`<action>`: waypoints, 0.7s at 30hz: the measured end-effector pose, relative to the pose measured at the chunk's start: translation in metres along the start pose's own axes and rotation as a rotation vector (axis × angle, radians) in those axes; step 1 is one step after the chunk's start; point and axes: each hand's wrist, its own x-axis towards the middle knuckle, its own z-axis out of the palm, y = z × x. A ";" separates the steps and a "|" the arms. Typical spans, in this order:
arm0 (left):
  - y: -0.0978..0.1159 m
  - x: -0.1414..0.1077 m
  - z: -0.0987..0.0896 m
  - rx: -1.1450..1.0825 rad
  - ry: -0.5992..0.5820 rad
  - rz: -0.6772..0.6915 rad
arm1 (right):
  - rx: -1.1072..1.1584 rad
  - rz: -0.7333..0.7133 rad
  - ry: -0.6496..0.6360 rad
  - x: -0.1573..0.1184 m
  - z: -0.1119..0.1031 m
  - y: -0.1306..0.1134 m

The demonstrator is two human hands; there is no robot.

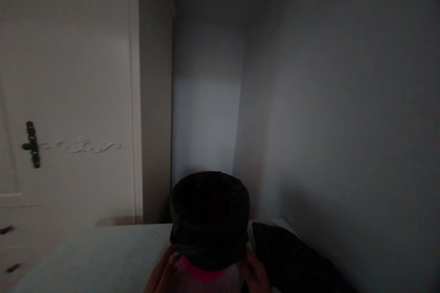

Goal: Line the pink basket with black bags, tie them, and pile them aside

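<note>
Fingers of left hand (162,269) and right hand (255,274) are gripping dark cloth (209,222) at bottom centre, pink band (202,275) showing below.

no legible text, label, brand, number or sign is discernible on any surface in the head view.
</note>
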 end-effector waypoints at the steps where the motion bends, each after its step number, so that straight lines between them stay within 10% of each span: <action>1: 0.000 -0.002 -0.001 0.003 0.003 0.004 | -0.005 0.023 -0.014 -0.001 -0.002 0.000; 21: 0.007 -0.012 -0.003 0.044 0.026 -0.005 | 0.080 0.059 -0.083 -0.009 -0.001 -0.027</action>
